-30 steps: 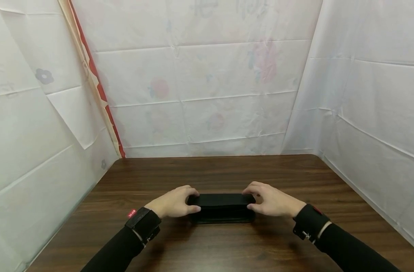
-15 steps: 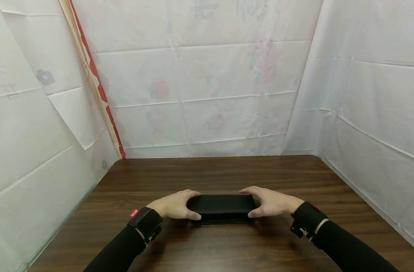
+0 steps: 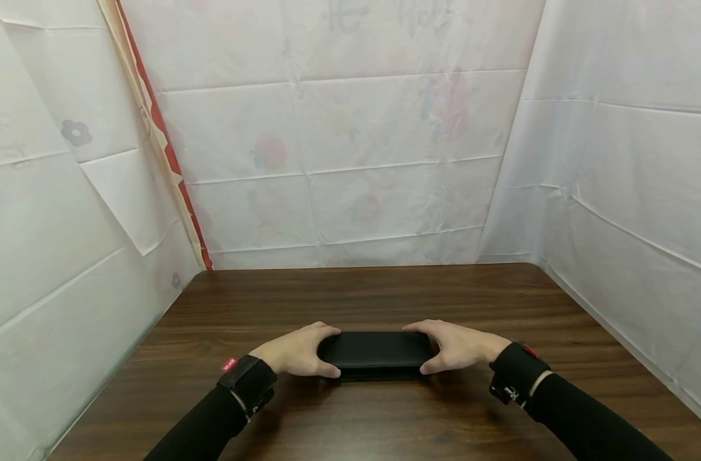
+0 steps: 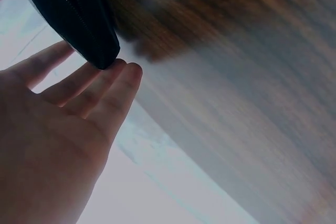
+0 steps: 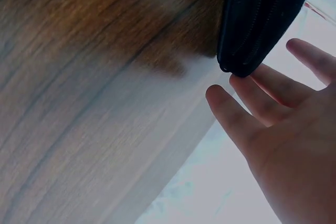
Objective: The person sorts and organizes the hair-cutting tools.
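Note:
A black oblong case [image 3: 375,349] with rounded ends lies on the brown wood-grain table, its long side facing me. My left hand [image 3: 297,349] spans its left end, thumb at the front edge and fingers round the back. On the right end my right hand [image 3: 461,344] holds it in mirror fashion, thumb in front and index finger along the far edge. In the left wrist view, fingertips meet the end of the case [image 4: 76,17], where stitched lines run along the side. The right wrist view shows fingers [image 5: 262,103] at the other end.
The table [image 3: 362,294] reaches back to a white sheet [image 3: 350,192] hung behind it. More white sheeting stands on the left [image 3: 56,256] and on the right [image 3: 627,211]. A red-and-cream strip [image 3: 166,141] runs down the back left corner.
The case's raised top has come down and its front gap has closed. My thumbs have moved lower and towards me, and my fingers have spread from a tighter curl.

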The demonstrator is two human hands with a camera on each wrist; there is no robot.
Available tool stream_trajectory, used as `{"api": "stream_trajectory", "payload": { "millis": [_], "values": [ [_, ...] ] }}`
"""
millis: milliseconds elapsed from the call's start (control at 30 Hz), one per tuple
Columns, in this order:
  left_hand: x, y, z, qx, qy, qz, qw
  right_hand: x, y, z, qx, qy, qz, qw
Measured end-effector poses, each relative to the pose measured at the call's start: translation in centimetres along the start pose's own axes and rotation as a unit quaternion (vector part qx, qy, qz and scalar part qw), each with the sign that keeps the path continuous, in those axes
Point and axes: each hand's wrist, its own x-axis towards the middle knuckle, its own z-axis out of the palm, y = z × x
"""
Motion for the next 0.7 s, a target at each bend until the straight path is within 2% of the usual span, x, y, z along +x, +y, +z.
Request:
{"api": "stream_trajectory", "payload": {
  "millis": [400,700],
  "values": [
    [-0.22,0.34,0.25,0.029,0.009,0.009,0.9995,-0.14,-0.17,0.23,-0.021,0.01,-0.009,1.0],
    [-0.17,0.82,0.64,0.059,0.007,0.0,0.9982,-0.15,-0.39,0.75,-0.04,0.016,0.009,0.999]
  ]
}}
